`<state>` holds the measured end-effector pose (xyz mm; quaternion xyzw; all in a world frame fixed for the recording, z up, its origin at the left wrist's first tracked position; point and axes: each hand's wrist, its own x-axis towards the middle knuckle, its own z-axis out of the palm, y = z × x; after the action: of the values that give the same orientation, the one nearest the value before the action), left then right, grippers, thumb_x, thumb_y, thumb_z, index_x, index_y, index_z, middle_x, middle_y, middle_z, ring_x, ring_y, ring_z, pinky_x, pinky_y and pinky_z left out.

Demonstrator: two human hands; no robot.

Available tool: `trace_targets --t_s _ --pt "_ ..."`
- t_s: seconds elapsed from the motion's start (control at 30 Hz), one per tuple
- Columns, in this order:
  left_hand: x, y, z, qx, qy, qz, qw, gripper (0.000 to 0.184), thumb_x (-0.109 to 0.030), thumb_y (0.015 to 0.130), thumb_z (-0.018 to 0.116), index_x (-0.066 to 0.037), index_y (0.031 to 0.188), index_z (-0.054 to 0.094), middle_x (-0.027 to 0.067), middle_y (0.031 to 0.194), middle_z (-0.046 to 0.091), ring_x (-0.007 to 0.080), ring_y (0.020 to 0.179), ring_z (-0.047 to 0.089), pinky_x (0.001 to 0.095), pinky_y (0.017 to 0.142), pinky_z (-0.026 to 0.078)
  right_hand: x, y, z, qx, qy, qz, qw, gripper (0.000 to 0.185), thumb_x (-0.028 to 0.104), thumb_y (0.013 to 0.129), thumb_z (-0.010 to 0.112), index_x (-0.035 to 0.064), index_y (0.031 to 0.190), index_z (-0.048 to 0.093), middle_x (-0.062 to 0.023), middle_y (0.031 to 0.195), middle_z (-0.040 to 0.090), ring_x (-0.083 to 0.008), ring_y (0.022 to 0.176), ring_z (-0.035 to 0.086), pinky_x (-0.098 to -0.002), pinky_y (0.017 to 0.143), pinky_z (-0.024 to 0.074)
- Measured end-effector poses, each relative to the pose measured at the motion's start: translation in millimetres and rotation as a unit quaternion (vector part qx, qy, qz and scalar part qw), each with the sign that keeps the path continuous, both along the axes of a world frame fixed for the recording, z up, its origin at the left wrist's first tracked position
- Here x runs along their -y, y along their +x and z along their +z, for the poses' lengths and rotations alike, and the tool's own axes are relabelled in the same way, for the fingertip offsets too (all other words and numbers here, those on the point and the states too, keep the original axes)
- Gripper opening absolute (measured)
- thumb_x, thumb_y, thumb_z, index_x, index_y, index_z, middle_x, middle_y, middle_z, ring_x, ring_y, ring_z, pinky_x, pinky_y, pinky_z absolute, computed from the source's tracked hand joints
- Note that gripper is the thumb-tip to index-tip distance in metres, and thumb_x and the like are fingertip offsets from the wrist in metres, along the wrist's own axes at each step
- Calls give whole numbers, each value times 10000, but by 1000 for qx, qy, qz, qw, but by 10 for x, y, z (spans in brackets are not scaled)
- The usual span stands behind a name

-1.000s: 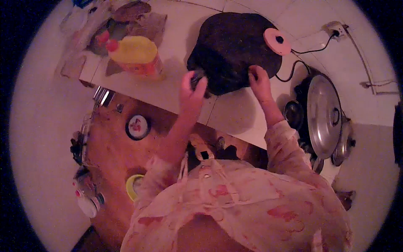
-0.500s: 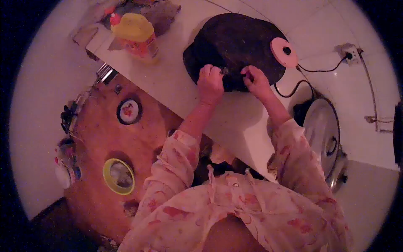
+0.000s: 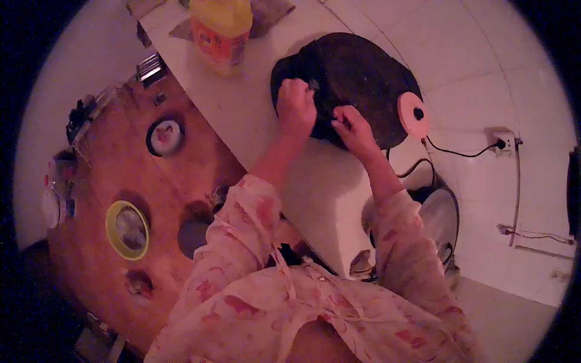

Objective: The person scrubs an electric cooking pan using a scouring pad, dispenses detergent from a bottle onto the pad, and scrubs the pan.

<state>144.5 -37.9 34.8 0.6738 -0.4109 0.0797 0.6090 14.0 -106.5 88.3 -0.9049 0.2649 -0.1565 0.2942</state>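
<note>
A round black appliance with a pink panel and dark knob lies on the pale counter. Over its left part is a dark piece, perhaps cloth or a lid. My left hand is closed at this dark piece, fingers bent down; what it grips is too dark to make out. Just to its right, my right hand has thumb and forefinger pinched at the appliance's near edge, on something small and dark that I cannot identify.
A yellow and red container stands at the counter's back left. Behind the right arm is a metal lid. A cable runs to a wall socket. On the floor are a yellow-rimmed bowl and a round dish.
The view has turned. My left hand has come from the appliance's left edge onto its dark left part, and my right hand has moved closer to it.
</note>
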Motion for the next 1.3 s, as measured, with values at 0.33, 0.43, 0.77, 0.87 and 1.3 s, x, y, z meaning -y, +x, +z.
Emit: trace_targets --t_s 0.33,0.43,0.77,0.87,1.3 --pt "17 115 215 18 54 43 997 89 -58 696 539 -45 708 451 134 774 445 327 743 468 419 629 409 12 93 1 9 26 38 999 130 62 731 577 49 841 509 -113 813 536 -296 777 532 -330 701 435" --pt "-101 7 142 36 44 11 998 85 -57 705 530 -46 700 446 137 766 444 334 740 467 427 624 401 43 158 5 26 -23 52 998 132 11 746 571 55 813 466 -20 766 461 -100 691 421 -221 632 373" --pt "-156 -4 27 55 83 9 995 109 -80 695 540 -50 712 437 144 770 450 352 740 468 436 621 394 33 130 20 8 1 51 999 158 30 703 580 37 825 480 -123 790 509 -298 734 513 -339 674 428" --pt "-207 -172 18 78 -6 -59 995 123 -69 678 551 -47 714 436 144 766 451 354 737 467 436 620 392 32 142 30 -8 4 52 999 159 33 711 579 36 835 481 -125 805 512 -298 756 515 -336 687 425" --pt "-79 97 123 -17 23 5 1000 84 -60 725 522 -38 744 443 162 793 453 361 760 462 443 630 378 5 150 62 -40 1 31 999 154 50 729 561 36 855 474 -132 823 510 -326 803 517 -357 698 421"
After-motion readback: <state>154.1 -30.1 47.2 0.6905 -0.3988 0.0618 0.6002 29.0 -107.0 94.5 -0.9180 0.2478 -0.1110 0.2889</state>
